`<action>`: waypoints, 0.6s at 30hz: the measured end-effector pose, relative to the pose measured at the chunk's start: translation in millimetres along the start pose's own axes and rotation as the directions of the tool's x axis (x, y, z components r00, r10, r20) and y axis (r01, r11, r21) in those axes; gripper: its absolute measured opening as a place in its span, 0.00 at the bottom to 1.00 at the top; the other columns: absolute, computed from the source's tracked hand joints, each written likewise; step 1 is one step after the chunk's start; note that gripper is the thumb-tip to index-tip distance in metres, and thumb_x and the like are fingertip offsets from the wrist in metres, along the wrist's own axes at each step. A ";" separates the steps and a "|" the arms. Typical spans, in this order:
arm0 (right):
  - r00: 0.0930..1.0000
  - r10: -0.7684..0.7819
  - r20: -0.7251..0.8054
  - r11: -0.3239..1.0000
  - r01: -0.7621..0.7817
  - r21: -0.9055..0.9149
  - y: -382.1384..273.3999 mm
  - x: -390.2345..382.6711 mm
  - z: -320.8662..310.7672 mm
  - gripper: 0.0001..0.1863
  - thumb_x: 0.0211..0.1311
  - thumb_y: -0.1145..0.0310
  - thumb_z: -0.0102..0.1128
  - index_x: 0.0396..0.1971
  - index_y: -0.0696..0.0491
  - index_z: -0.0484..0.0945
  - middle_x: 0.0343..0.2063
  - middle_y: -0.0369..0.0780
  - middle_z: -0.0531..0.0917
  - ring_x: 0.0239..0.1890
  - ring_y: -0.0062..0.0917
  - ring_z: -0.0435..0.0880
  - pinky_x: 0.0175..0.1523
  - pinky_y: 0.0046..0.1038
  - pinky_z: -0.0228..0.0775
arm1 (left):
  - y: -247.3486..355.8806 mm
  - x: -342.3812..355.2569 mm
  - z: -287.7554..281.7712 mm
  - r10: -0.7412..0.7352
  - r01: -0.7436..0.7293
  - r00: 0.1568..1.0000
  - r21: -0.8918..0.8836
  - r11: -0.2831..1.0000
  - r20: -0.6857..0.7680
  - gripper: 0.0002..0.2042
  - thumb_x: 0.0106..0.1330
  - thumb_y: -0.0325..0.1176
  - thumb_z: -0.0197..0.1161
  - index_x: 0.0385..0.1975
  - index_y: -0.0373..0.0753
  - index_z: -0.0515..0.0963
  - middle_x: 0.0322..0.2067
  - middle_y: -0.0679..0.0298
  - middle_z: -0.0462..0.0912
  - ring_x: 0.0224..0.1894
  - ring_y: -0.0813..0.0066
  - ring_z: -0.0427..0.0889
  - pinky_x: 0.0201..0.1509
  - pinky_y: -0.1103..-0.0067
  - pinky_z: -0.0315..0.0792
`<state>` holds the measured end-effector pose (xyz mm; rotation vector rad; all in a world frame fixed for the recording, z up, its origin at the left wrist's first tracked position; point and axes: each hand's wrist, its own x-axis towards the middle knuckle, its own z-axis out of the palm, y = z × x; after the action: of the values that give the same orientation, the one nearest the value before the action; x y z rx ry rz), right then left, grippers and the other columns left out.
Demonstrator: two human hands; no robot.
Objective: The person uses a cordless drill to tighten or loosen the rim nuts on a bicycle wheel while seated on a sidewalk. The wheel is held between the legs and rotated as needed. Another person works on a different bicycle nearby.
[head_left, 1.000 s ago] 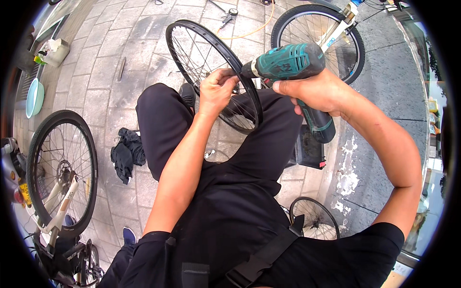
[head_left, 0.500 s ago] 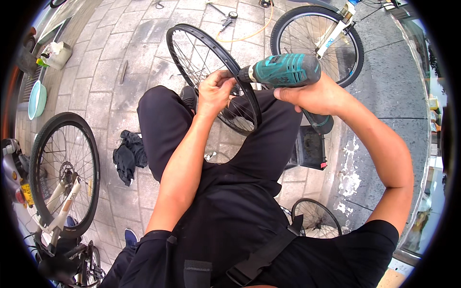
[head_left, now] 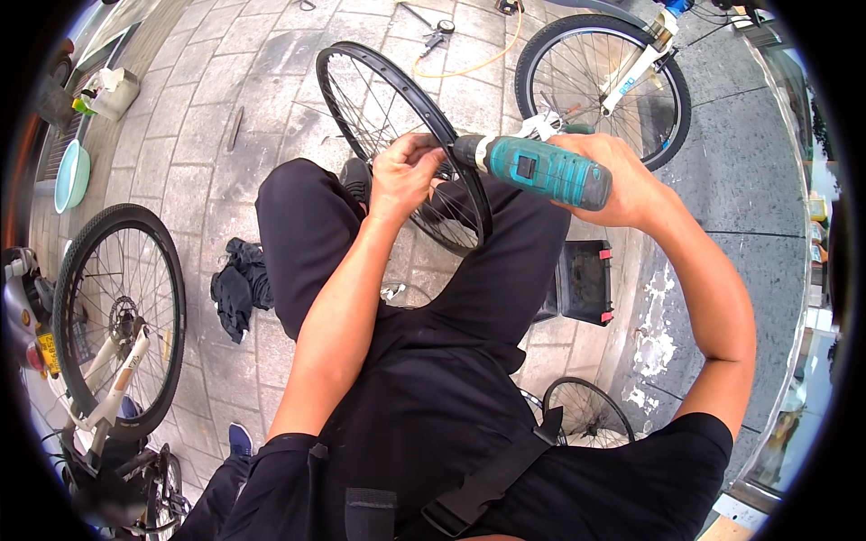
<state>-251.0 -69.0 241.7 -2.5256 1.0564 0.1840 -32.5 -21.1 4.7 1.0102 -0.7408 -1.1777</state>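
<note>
Wheel: the black spoked wheel (head_left: 424,104) is standing at a tilt before the person, its near end overlapping the right thigh.
Left hand: this hand (head_left: 403,176) is pinching the wheel at the rim's inner side, spokes running beside it; the exact spot between its fingertips is hidden.
Right hand: this hand (head_left: 622,176) is gripping the teal drill (head_left: 550,171), the handle mostly out of sight.
Drill: it is lying just right of the wheel, its nose pointing at the rim's outer face, opposite the left fingertips.
Cloth: a dark cloth (head_left: 242,288) is lying crumpled on the paving, left of the wheel.
Case: a black case (head_left: 586,279) with red latches is sitting open, nearer the person than the wheel and to its right.
Bicycle: a white-forked bicycle (head_left: 629,86) is standing right of the wheel.
</note>
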 end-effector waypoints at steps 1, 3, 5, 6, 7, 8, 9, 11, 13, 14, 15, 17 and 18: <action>1.000 0.004 0.001 1.000 -0.004 -0.021 -0.8 0.7 -0.9 0.14 0.50 0.70 0.72 0.38 0.52 0.80 0.31 0.45 0.85 0.41 0.49 0.85 0.45 0.44 0.77 | 0.4 0.6 0.0 -0.015 0.015 1.000 -0.007 1.000 -0.001 0.07 0.67 0.19 0.69 0.43 0.28 0.83 0.37 0.64 0.89 0.40 0.82 0.87 0.45 0.84 0.80; 0.999 -0.053 -0.013 0.998 0.052 -0.044 -2.9 0.9 -1.0 0.17 0.48 0.70 0.72 0.40 0.52 0.81 0.32 0.44 0.85 0.41 0.48 0.85 0.44 0.45 0.77 | -0.3 0.7 -1.4 -0.001 0.000 1.000 0.060 0.998 0.009 0.07 0.69 0.21 0.68 0.45 0.29 0.83 0.38 0.61 0.90 0.40 0.80 0.88 0.38 0.84 0.81; 0.990 -0.140 0.005 0.981 0.140 -0.134 -1.5 5.3 -3.8 0.20 0.46 0.71 0.72 0.43 0.53 0.81 0.33 0.43 0.84 0.41 0.46 0.86 0.44 0.44 0.77 | -0.6 -0.7 -2.9 -0.012 0.011 1.000 0.076 0.997 0.008 0.08 0.69 0.21 0.68 0.46 0.29 0.83 0.39 0.61 0.90 0.41 0.80 0.88 0.39 0.84 0.81; 0.980 -0.196 0.031 0.958 0.198 -0.209 2.1 8.9 -8.6 0.22 0.45 0.71 0.72 0.44 0.53 0.80 0.33 0.42 0.84 0.41 0.45 0.86 0.45 0.43 0.77 | 6.5 -1.2 -1.2 -0.028 0.028 1.000 0.059 0.998 0.004 0.09 0.68 0.20 0.68 0.46 0.28 0.83 0.39 0.61 0.90 0.41 0.80 0.88 0.43 0.84 0.80; 0.967 -0.249 0.060 0.925 0.255 -0.282 5.1 12.8 -13.9 0.24 0.44 0.71 0.73 0.46 0.53 0.80 0.34 0.42 0.83 0.41 0.44 0.86 0.45 0.42 0.77 | 9.9 -1.3 0.1 -0.045 0.045 0.999 0.042 0.998 0.000 0.09 0.67 0.19 0.69 0.46 0.28 0.83 0.40 0.62 0.90 0.42 0.81 0.87 0.47 0.84 0.80; 0.950 -0.296 0.097 0.883 0.311 -0.350 6.5 17.0 -21.0 0.24 0.43 0.70 0.72 0.46 0.53 0.80 0.34 0.41 0.83 0.41 0.42 0.85 0.46 0.41 0.76 | 8.3 -0.8 0.8 -0.046 0.045 0.999 0.011 0.999 0.015 0.09 0.68 0.19 0.69 0.46 0.28 0.83 0.40 0.62 0.90 0.42 0.80 0.87 0.47 0.84 0.80; 0.929 -0.345 0.134 0.834 0.369 -0.411 6.8 22.9 -28.5 0.24 0.43 0.70 0.72 0.46 0.53 0.79 0.34 0.40 0.82 0.41 0.40 0.85 0.47 0.40 0.76 | 6.6 -0.3 -1.0 -0.045 0.045 0.999 -0.014 0.999 0.027 0.09 0.68 0.18 0.69 0.46 0.28 0.83 0.40 0.62 0.90 0.43 0.80 0.87 0.47 0.84 0.80; 0.890 -0.418 0.183 0.741 0.450 -0.498 6.0 32.5 -38.4 0.23 0.44 0.70 0.71 0.44 0.53 0.79 0.34 0.38 0.81 0.41 0.38 0.84 0.48 0.37 0.75 | 3.7 0.8 -3.7 -0.043 0.044 0.998 -0.030 0.999 0.042 0.08 0.68 0.18 0.68 0.46 0.28 0.83 0.40 0.62 0.89 0.44 0.79 0.88 0.48 0.83 0.80; 0.856 -0.471 0.214 0.661 0.503 -0.557 3.5 41.4 -44.9 0.20 0.46 0.70 0.70 0.43 0.53 0.78 0.33 0.37 0.80 0.41 0.36 0.83 0.49 0.35 0.75 | 1.1 1.4 -3.3 -0.043 0.044 0.998 -0.019 0.999 0.044 0.08 0.69 0.18 0.68 0.46 0.28 0.83 0.40 0.62 0.89 0.44 0.79 0.88 0.48 0.83 0.80; 0.849 -0.480 0.220 0.644 0.511 -0.570 0.0 45.2 -48.3 0.16 0.48 0.70 0.69 0.39 0.52 0.77 0.32 0.37 0.80 0.40 0.36 0.83 0.48 0.36 0.75 | -0.1 2.4 -3.7 -0.022 0.023 0.998 -0.015 1.000 0.051 0.08 0.69 0.18 0.68 0.46 0.28 0.83 0.40 0.63 0.89 0.44 0.79 0.87 0.48 0.83 0.80; 0.846 -0.475 0.240 0.642 0.520 -0.563 -2.1 49.4 -51.5 0.16 0.47 0.71 0.69 0.38 0.52 0.77 0.32 0.37 0.80 0.40 0.36 0.83 0.48 0.36 0.75 | -0.3 2.6 -4.7 -0.003 0.003 0.999 -0.011 1.000 0.054 0.08 0.69 0.18 0.68 0.45 0.28 0.83 0.41 0.63 0.89 0.44 0.79 0.87 0.49 0.83 0.80; 0.840 -0.465 0.281 0.639 0.538 -0.551 -5.2 57.2 -57.9 0.16 0.47 0.71 0.70 0.37 0.52 0.77 0.32 0.37 0.80 0.41 0.35 0.84 0.49 0.36 0.75 | -3.4 3.2 -5.3 0.021 -0.021 0.998 0.006 1.000 0.060 0.07 0.69 0.18 0.68 0.45 0.28 0.83 0.40 0.63 0.89 0.44 0.80 0.87 0.49 0.83 0.80; 0.854 -0.428 0.295 0.675 0.519 -0.524 -9.2 60.5 -61.5 0.18 0.41 0.73 0.72 0.36 0.52 0.78 0.32 0.38 0.80 0.41 0.37 0.84 0.49 0.37 0.76 | -4.4 4.2 -5.8 0.026 -0.027 0.998 0.020 0.999 0.061 0.07 0.69 0.18 0.68 0.45 0.28 0.83 0.40 0.63 0.89 0.44 0.80 0.87 0.49 0.83 0.80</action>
<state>-203.7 -127.7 284.6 -3.1781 0.2437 0.6244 -28.0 -24.0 -1.8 0.9827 -0.8138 -1.1837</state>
